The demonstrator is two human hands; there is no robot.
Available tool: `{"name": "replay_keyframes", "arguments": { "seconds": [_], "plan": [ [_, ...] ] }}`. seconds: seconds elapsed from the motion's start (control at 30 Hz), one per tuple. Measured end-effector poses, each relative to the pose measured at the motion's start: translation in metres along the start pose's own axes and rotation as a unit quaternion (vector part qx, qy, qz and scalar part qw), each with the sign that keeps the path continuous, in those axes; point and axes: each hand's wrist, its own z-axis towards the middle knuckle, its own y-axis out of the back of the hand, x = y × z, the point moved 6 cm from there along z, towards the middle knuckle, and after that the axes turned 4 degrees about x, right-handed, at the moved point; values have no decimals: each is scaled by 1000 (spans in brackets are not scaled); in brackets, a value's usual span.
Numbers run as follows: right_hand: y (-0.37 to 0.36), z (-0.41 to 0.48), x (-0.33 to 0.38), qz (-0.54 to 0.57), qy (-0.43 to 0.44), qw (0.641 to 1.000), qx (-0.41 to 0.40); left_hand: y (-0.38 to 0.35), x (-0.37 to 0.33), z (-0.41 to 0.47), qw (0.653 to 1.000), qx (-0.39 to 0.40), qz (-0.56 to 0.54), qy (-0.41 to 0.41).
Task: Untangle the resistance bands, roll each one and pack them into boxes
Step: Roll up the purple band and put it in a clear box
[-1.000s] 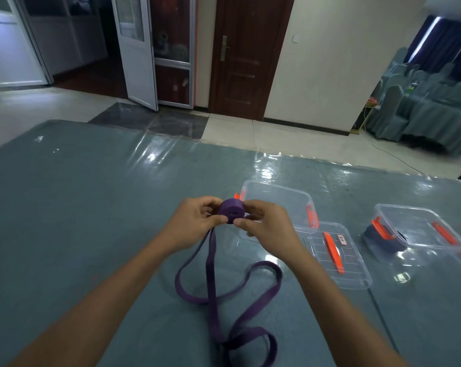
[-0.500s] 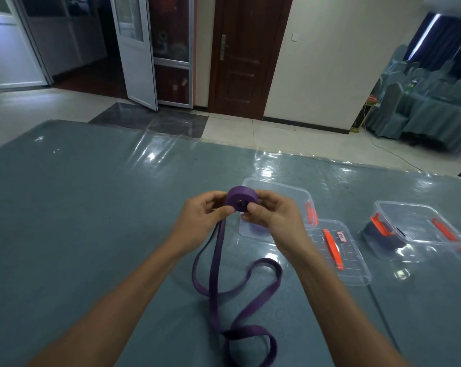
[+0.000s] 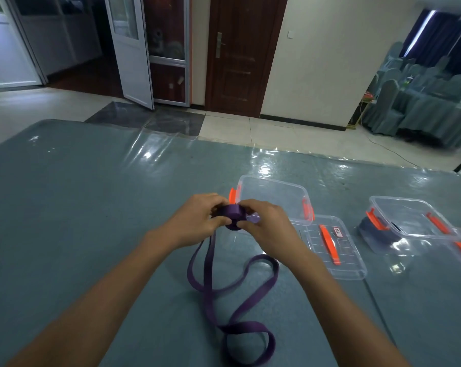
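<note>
Both hands, left hand (image 3: pixel 195 221) & right hand (image 3: pixel 266 226), pinch a rolled purple band (image 3: pixel 233 214) above the table (image 3: pixel 78 207); its loose tail loops toward the person. Open clear box (image 3: pixel 273 198) just behind.

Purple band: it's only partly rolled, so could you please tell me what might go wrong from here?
1. The roll is pinched only between the left hand and right hand; if either grip slips, it could spring loose.
2. The tail lies crossed in loops on the table, so it may twist or snag while feeding in.
</note>
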Motion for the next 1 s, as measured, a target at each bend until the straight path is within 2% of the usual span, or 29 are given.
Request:
{"name": "replay_keyframes", "arguments": {
  "seconds": [0.1, 0.2, 0.27, 0.33, 0.4, 0.47, 0.5, 0.53, 0.6, 0.63, 0.67, 0.73, 0.83, 0.93, 1.0],
  "plan": [
    [7, -3, 3, 87, -7, 996, -11, -1, -8, 1, 1000, -4, 4, -11],
    [13, -8, -3, 242, -36, 969, -45, 1, -7, -3, 986, -79, -144, 33],
    [8, -14, -9, 411, -64, 907, -59, -2, -4, -5, 960, -122, -243, 65],
    [-4, -21, -11, 529, -89, 842, -51, -9, 1, -7, 945, -133, -287, 79],
    [-18, -28, -12, 606, -107, 788, -33, -14, 6, -9, 937, -119, -318, 89],
    [-27, -32, -16, 641, -124, 757, -24, -19, 8, -12, 934, -91, -332, 92],
    [-30, -34, -18, 631, -129, 765, -27, -20, 8, -13, 940, -77, -320, 92],
    [-29, -35, -20, 587, -124, 799, -37, -21, 6, -13, 950, -62, -293, 87],
    [-15, -37, -24, 376, -85, 919, -78, -19, -1, -11, 978, -32, -197, 56],
    [-7, -37, -21, 250, -53, 963, -89, -18, -5, -10, 990, -15, -138, 34],
    [0, -37, -15, 152, -14, 984, -88, -18, -10, -8, 996, 1, -87, 10],
    [9, -35, -3, 56, 52, 995, -61, -17, -18, -4, 999, 22, -22, -38],
    [18, -31, -2, 40, 54, 996, -56, -17, -28, 1, 998, 18, -14, -62],
    [25, -31, -10, 166, 4, 983, -84, -18, -25, 1, 990, -42, -135, -12],
    [25, -33, -16, 289, -29, 951, -101, -22, -20, 0, 973, -87, -213, 20]
  ]
}}
